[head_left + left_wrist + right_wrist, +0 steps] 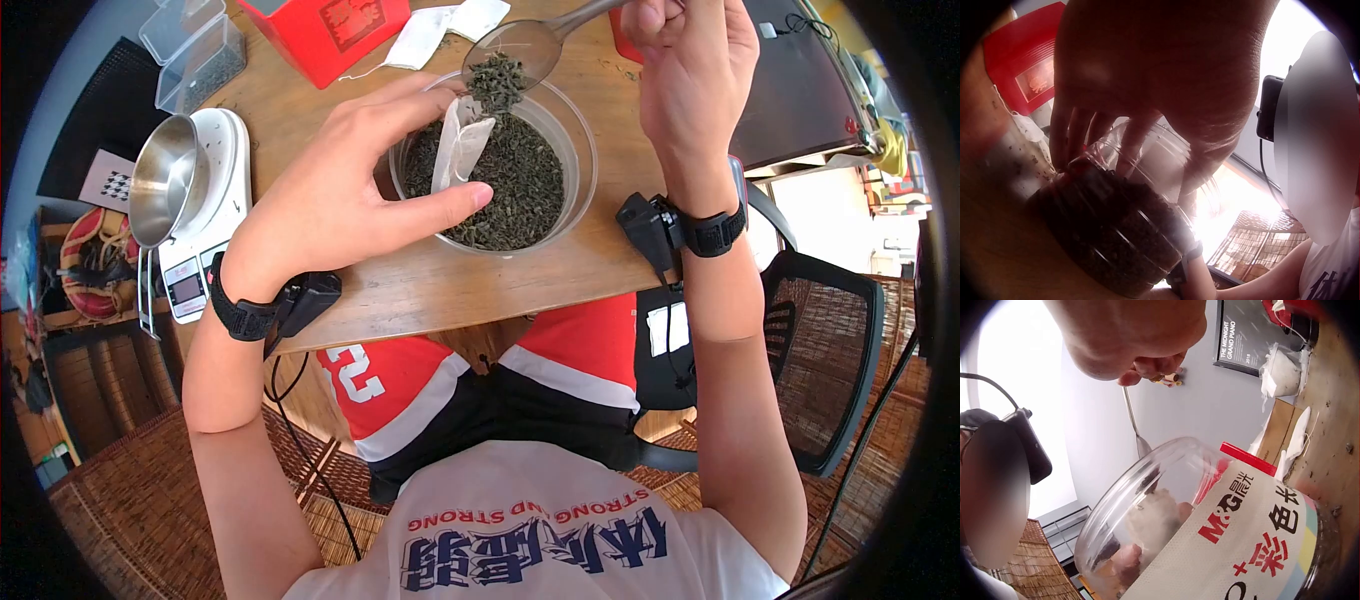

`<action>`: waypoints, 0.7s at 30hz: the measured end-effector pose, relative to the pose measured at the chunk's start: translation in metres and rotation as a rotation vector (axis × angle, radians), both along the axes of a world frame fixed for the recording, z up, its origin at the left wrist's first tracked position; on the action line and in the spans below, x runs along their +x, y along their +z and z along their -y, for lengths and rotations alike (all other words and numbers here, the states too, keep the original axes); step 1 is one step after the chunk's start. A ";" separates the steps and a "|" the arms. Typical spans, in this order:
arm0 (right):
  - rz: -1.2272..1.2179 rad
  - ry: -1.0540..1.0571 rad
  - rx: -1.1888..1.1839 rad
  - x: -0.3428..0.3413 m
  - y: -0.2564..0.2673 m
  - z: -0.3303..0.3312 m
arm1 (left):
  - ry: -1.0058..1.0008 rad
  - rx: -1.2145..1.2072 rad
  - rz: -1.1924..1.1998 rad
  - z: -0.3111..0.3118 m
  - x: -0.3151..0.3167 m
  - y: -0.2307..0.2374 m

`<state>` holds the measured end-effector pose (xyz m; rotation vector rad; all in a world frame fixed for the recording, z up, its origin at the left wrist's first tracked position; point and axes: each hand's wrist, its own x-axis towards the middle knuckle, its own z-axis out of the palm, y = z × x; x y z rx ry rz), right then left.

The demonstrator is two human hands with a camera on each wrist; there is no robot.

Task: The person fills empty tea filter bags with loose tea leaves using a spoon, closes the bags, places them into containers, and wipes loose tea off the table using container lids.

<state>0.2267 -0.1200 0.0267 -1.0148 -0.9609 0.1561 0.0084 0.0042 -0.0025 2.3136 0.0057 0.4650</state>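
Observation:
My left hand [335,195] reaches over a clear plastic jar [594,150] of dried tea leaves [530,195]. It holds a small white tea bag [460,155] upright inside the rim, thumb on the near side and fingers on the far side. Through the jar wall in the right wrist view, fingertips show around the pale bag [1154,519]. My right hand [700,80] grips the handle of a metal spoon [530,48], raised to the right of the jar. The spoon's bowl tilts over the bag's mouth, with a clump of leaves [497,82] at its tip.
On the left, a steel pan [168,180] sits on a white kitchen scale [228,165]. Behind it stands a clear lidded box [208,70]. A red box [325,35] and white tea bags [420,35] lie beyond the jar. The table's near edge [420,325] borders my lap.

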 end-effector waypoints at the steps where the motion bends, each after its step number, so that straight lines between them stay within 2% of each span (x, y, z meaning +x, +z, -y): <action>1: 0.000 0.002 0.000 -0.003 0.003 0.001 | 0.005 0.001 -0.009 0.000 -0.001 0.000; 4: 0.012 0.035 0.034 -0.011 0.008 0.005 | 0.027 0.078 0.047 0.000 -0.002 -0.003; 8: 0.256 -0.114 0.150 -0.010 0.003 0.005 | -0.007 -0.003 -0.026 0.000 -0.002 0.001; 9: 0.350 -0.162 0.168 -0.011 0.004 0.007 | 0.023 0.052 0.013 0.002 -0.004 0.001; 10: 0.409 -0.116 0.195 -0.008 0.004 0.009 | 0.052 0.107 0.053 0.003 -0.006 0.000; 14: 0.381 -0.091 0.230 -0.010 0.006 0.008 | 0.005 0.069 0.010 -0.004 -0.001 -0.003; 17: 0.300 0.009 0.229 -0.010 0.002 0.002 | 0.005 -0.003 -0.060 -0.002 0.000 -0.001; 19: -0.522 0.792 0.767 -0.017 -0.009 -0.020 | 0.008 -0.006 -0.008 -0.001 0.000 -0.002; 20: -0.522 0.791 0.767 -0.016 -0.006 -0.013 | 0.008 -0.006 -0.009 -0.001 0.000 -0.001; 21: -0.123 0.332 0.454 -0.014 0.000 -0.001 | 0.004 0.006 -0.028 -0.002 0.000 0.001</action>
